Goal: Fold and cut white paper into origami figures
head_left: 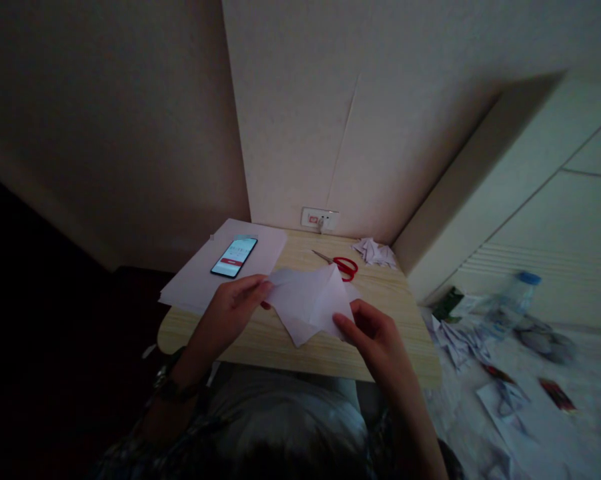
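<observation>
A creased sheet of white paper (307,300) is held up over the small wooden table (405,333). My left hand (235,303) pinches its left corner between thumb and fingers. On the opposite side, my right hand (373,330) grips the lower right edge, thumb on top. Just behind the paper lie scissors (347,268) with red handles, their blades pointing to the back left. The paper partly covers the front handle loop.
A phone (234,258) with a lit screen lies on a stack of white paper (193,283) at left. Folded paper pieces (375,253) sit at the back right, near a wall socket (320,219). Right of the table are a bottle (513,303) and more folded paper (460,340).
</observation>
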The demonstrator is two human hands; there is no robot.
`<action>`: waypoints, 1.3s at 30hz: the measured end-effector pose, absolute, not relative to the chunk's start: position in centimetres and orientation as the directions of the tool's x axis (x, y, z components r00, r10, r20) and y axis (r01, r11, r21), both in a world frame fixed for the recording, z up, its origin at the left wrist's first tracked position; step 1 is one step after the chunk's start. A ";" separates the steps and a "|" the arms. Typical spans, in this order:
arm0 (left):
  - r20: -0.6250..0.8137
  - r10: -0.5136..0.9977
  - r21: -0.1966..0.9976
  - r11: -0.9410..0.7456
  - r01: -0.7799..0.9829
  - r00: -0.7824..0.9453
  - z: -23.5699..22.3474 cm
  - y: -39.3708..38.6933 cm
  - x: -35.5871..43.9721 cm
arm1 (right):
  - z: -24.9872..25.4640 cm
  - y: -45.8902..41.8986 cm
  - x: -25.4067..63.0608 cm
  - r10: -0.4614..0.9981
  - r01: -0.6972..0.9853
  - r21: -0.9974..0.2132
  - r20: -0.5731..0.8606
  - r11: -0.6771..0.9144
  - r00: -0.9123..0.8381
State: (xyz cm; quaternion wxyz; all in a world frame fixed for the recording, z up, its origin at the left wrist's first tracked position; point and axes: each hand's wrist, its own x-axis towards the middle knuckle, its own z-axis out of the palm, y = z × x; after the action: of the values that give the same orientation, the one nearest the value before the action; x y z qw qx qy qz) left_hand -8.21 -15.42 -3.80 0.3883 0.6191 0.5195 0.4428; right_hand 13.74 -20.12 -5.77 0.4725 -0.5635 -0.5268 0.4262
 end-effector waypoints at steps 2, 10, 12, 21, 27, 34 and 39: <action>0.147 0.989 0.944 -0.150 0.294 0.034 -4.1 -15.4 -8.0 | -6.0 -20.2 13.6 0.997 0.189 -0.982 0.003 -0.011 0.075; 0.139 0.987 0.953 -0.112 0.281 -0.077 -4.8 -15.6 -7.1 | -6.8 -20.2 11.0 0.977 0.258 -0.964 0.110 0.060 0.183; 0.156 0.982 0.945 -0.117 0.305 -0.108 -5.1 -15.6 -7.1 | -6.9 -20.1 10.6 0.976 0.296 -0.953 0.127 0.071 0.177; 0.194 0.972 0.934 -0.143 0.327 -0.130 -5.8 -15.6 -7.2 | -7.2 -20.1 11.2 0.979 0.280 -0.957 0.121 0.072 0.162; 0.103 0.981 0.981 -0.072 0.181 -0.167 -5.4 -15.5 -7.2 | -8.0 -20.1 12.2 0.974 0.078 -0.996 0.068 0.052 0.218; -0.022 0.962 0.997 0.000 -0.080 -0.274 -5.6 -14.8 -7.1 | -9.5 -20.6 12.1 0.890 -0.245 -0.966 -0.182 -0.083 0.418; -0.037 0.962 0.988 -0.004 -0.152 -0.270 -5.5 -14.2 -7.3 | -9.8 -20.8 12.3 0.941 -0.286 -0.954 -0.177 -0.091 0.290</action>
State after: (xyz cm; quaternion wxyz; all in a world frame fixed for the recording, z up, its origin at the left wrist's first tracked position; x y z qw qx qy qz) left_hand -7.31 -14.18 -5.53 0.4671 0.3830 0.5289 0.5962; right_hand 12.34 -20.82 -9.83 0.6004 -0.5334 -0.3066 0.5108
